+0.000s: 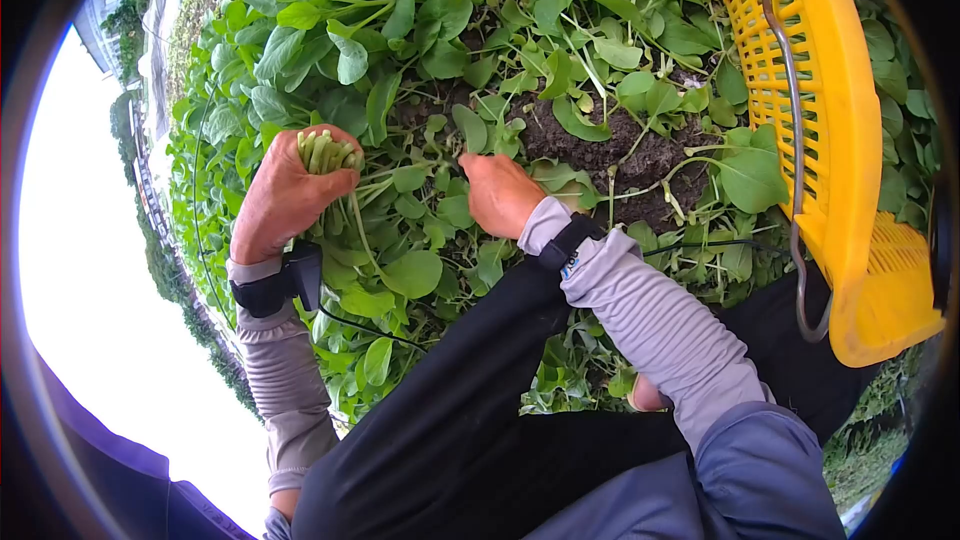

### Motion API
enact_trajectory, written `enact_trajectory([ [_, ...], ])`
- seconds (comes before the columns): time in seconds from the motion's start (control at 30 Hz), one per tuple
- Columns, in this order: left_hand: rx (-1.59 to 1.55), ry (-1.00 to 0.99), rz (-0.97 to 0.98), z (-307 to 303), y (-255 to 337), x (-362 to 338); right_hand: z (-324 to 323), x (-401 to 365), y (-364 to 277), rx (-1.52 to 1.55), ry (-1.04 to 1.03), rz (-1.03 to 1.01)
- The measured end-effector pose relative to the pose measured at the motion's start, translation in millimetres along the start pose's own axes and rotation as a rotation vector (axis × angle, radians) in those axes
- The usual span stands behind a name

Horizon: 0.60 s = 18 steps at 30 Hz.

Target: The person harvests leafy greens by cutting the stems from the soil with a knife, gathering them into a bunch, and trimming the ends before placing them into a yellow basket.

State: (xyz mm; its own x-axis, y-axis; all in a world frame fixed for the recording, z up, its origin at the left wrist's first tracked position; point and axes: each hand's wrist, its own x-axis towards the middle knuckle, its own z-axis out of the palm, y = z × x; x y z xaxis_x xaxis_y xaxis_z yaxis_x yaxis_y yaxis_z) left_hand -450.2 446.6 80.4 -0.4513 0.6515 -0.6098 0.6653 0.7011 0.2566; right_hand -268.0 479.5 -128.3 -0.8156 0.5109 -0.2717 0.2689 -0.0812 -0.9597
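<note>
My left hand (295, 190) is wrapped round a bunch of leafy greens. The bunch's pale green cut stems (328, 153) stick out above my thumb, and its leaves (412, 274) hang below. Close by on the right, my right hand (500, 195) is closed low among the plants, at the edge of bare soil. Its fingertips are partly hidden by leaves, and I cannot make out what they hold. Both wrists carry black straps over grey sleeves.
A yellow plastic basket (853, 140) with a metal handle (790, 70) stands at the right. Dense leafy plants (290, 50) grow at the upper left. Dark soil (650, 155) with loose leaves lies in the middle. My black-trousered knee (450, 350) is below my hands.
</note>
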Motion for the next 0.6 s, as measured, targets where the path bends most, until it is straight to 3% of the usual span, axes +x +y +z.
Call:
enact_trajectory([
  [0.03,-0.001,0.001,0.0,-1,3,1,-8,-1,3,-0.251,-0.438,0.067],
  [0.1,0.251,0.05,0.071,7,16,3,-24,-16,1,-0.207,-0.52,0.135],
  [0.13,0.28,-0.024,0.05,13,26,7,-24,-22,3,-0.16,-0.373,0.063],
  [0.17,0.335,-0.086,0.1,22,25,17,-23,-22,2,-0.161,-0.373,0.064],
  [0.23,0.405,-0.111,0.313,45,7,42,-25,-16,-16,0.121,-0.037,0.052],
  [0.27,0.407,-0.113,0.314,54,-4,57,-13,-7,-12,0.117,0.041,0.016],
  [0.4,0.776,-0.181,0.251,81,-71,136,30,39,1,0.121,0.074,-0.058],
  [0.6,0.736,-0.292,0.062,82,-88,160,57,69,4,0.035,0.044,-0.029],
])
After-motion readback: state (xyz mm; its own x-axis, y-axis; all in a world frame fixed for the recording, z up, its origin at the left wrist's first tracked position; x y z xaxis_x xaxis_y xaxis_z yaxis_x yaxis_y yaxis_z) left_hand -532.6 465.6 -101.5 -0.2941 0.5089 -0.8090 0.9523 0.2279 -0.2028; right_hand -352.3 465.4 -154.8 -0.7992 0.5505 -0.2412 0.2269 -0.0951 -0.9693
